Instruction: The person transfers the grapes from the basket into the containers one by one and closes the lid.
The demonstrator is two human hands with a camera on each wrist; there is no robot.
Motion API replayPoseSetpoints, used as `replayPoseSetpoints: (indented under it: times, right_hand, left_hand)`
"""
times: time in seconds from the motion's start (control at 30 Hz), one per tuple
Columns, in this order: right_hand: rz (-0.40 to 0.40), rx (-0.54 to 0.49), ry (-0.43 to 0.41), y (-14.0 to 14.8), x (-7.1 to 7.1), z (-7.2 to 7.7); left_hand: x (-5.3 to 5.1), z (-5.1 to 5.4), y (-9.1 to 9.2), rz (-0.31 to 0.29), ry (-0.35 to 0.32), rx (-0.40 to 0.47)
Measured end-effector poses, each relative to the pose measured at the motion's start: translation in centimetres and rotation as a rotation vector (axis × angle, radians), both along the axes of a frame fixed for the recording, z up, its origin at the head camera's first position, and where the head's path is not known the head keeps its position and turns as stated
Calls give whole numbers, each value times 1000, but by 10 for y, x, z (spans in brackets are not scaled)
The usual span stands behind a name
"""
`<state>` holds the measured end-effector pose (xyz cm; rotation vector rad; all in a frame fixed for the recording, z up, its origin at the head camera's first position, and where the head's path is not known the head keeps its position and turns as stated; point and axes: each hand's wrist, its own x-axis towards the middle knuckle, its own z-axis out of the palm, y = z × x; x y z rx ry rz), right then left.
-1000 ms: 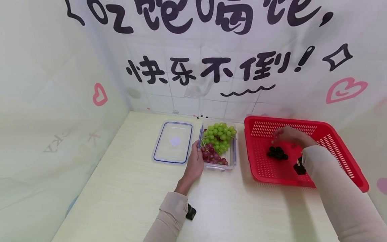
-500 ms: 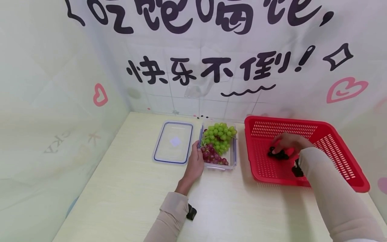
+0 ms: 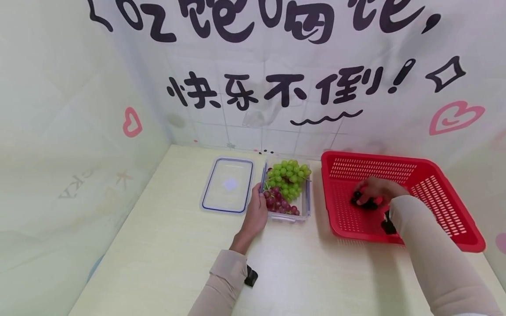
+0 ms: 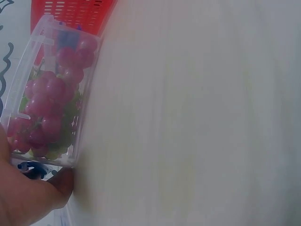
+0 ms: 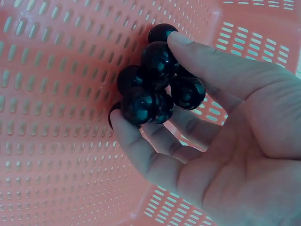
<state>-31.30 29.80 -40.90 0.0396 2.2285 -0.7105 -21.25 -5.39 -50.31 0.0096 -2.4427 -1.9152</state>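
My right hand [image 5: 235, 146] pinches one cluster of glossy, round black grapes [image 5: 153, 84], at least seven of them visible, between curled thumb and fingers inside one rectangular red plastic basket [image 3: 344, 219] with slotted walls, the hand hiding part of the cluster from above. My left hand [image 3: 256, 215] touches the left side of one clear plastic box [image 3: 298, 203] holding green grapes [image 3: 290, 171] and reddish-purple grapes [image 3: 278, 202], too crowded to count, though I cannot tell whether its fingers curl round the wall. One clear rectangular lid [image 3: 228, 186] with a blue seal lies left of the box on the pale tabletop [image 3: 174, 254].
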Motion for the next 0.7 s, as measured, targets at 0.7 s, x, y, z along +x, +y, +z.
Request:
replayPoseSetpoints:
  times: [0.7]
  right_hand:
    - [20,-88,81,0,-3,4]
  left_hand:
    - [0,0,0,-4,-11,-1]
